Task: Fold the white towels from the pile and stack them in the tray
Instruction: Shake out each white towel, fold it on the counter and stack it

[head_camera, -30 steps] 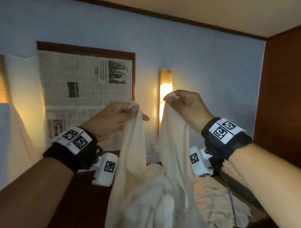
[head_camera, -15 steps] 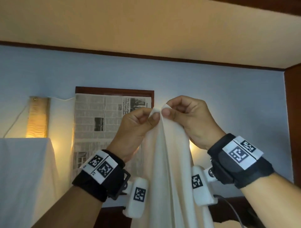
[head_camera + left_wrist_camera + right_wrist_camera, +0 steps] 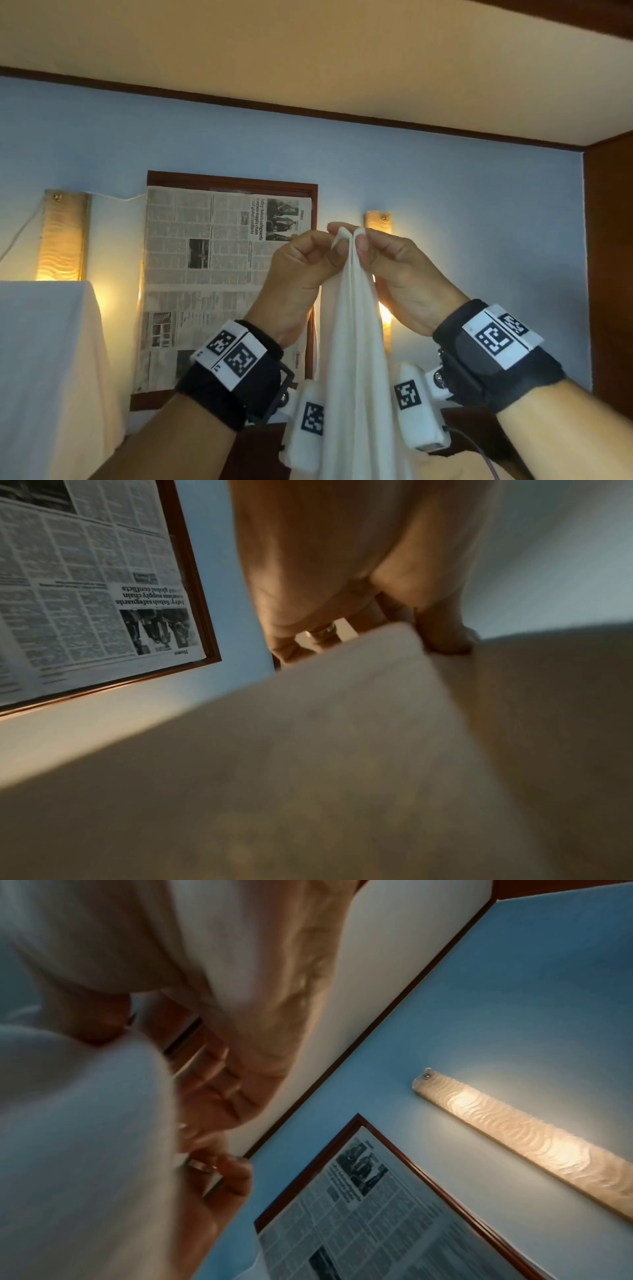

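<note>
A white towel hangs straight down in front of me, held up high by its two top corners. My left hand pinches one corner and my right hand pinches the other, the two corners pressed together between them. In the left wrist view the towel fills the lower part of the picture, with my thumb pressed on its edge. The right wrist view shows the towel blurred at the left beside my curled fingers. The pile and the tray are out of sight.
A framed newspaper hangs on the blue wall behind the hands. Lit wall lamps stand to either side of it. A white cloth-draped shape is at the lower left, dark wood panelling at the right.
Both hands rose and came together, bringing the two towel corners from apart to touching. My view tilted up, so the towel pile dropped out of sight.
</note>
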Demonstrator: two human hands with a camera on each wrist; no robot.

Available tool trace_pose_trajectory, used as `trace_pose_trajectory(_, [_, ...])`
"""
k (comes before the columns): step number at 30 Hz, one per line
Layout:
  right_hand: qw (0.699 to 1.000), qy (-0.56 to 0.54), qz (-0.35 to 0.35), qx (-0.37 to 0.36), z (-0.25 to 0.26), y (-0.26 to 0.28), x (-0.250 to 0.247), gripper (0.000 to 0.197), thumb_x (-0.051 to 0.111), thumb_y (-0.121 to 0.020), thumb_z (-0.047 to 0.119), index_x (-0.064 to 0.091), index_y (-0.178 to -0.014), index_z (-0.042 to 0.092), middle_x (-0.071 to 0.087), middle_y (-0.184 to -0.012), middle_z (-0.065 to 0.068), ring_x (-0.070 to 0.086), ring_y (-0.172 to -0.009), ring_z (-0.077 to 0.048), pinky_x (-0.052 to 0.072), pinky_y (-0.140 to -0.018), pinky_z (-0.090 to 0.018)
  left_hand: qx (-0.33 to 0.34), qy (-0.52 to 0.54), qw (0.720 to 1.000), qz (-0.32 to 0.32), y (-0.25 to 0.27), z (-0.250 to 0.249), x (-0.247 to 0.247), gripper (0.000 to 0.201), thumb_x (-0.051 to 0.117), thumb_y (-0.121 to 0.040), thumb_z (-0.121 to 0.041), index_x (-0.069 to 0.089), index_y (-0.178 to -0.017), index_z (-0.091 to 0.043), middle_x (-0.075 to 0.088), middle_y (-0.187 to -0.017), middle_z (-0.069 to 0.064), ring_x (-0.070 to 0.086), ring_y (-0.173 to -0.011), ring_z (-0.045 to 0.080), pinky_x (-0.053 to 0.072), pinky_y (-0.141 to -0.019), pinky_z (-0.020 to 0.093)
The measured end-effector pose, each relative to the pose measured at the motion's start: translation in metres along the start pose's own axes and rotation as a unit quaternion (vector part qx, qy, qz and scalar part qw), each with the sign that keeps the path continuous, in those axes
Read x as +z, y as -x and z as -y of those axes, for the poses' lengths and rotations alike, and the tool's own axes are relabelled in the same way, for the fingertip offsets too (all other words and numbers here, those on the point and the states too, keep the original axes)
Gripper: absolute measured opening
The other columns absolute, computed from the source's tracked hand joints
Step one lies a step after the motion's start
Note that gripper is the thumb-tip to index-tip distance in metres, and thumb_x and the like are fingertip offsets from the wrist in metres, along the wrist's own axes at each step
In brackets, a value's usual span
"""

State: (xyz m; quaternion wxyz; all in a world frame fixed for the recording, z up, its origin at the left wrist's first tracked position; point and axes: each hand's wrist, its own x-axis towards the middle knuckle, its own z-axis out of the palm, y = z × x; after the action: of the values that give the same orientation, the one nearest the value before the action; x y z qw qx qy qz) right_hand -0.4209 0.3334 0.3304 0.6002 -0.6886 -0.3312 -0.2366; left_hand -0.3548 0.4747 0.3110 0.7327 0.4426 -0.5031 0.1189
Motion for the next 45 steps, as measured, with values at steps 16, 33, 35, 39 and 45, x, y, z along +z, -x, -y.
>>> trace_pose_trajectory(16, [0.979, 0.182, -0.089, -0.014, -0.036, 0.007, -0.032, 0.023, 0.068, -0.091, 0.035, 0.061, -0.086, 0.014, 0.064, -0.085, -0.004, 0.062, -0.080, -0.018, 0.054, -0.085, -0.057, -0.137, -0.176, 0.974, -0.031, 0.022, 0.017, 0.012, 0.039, 0.065, -0.092, -0.045, 0.072, -0.094, -0.007, 0.068, -0.083, 0.008, 0.062, -0.067, 0.021, 0.054, -0.062, 0.031])
trace_pose_trajectory(33, [0.952, 0.288, 0.005, 0.104, -0.074, 0.055, -0.097, 0.028, 0.063, -0.095, 0.033, 0.066, -0.080, 0.009, 0.060, -0.077, -0.005, 0.054, -0.069, -0.013, 0.044, -0.067, -0.028, -0.249, -0.273, 0.928, -0.035, 0.046, 0.063, 0.049, 0.024, 0.055, -0.102, -0.028, 0.074, -0.105, -0.014, 0.074, -0.104, 0.006, 0.071, -0.099, 0.026, 0.060, -0.087, 0.046])
trace_pose_trajectory(35, [0.968, 0.226, 0.002, 0.110, -0.070, 0.055, -0.105, 0.025, 0.060, -0.098, 0.025, 0.065, -0.076, 0.015, 0.058, -0.068, 0.004, 0.052, -0.062, -0.008, 0.042, -0.062, -0.020, -0.251, -0.260, 0.930, -0.061, 0.039, 0.065, 0.055, 0.021, 0.057, -0.101, -0.025, 0.074, -0.105, -0.015, 0.075, -0.104, 0.004, 0.071, -0.100, 0.024, 0.060, -0.083, 0.039])
trace_pose_trajectory(39, [0.977, 0.124, 0.035, 0.171, -0.092, 0.080, -0.122, 0.013, 0.066, -0.092, 0.028, 0.073, -0.090, 0.017, 0.069, -0.090, -0.008, 0.065, -0.083, -0.022, 0.053, -0.081, -0.036, -0.236, -0.281, 0.926, -0.086, 0.032, 0.072, 0.065, 0.021, 0.056, -0.101, -0.024, 0.074, -0.106, -0.013, 0.071, -0.113, 0.011, 0.068, -0.106, 0.028, 0.059, -0.088, 0.043])
trace_pose_trajectory(45, [0.922, 0.213, 0.122, 0.299, -0.174, 0.178, -0.143, 0.017, 0.070, -0.091, 0.025, 0.074, -0.093, 0.009, 0.075, -0.087, 0.000, 0.070, -0.081, -0.016, 0.054, -0.076, -0.031, -0.262, -0.334, 0.898, -0.113, 0.047, 0.097, 0.068, 0.017, 0.056, -0.100, -0.029, 0.072, -0.097, -0.025, 0.069, -0.109, 0.004, 0.065, -0.106, 0.025, 0.056, -0.091, 0.046])
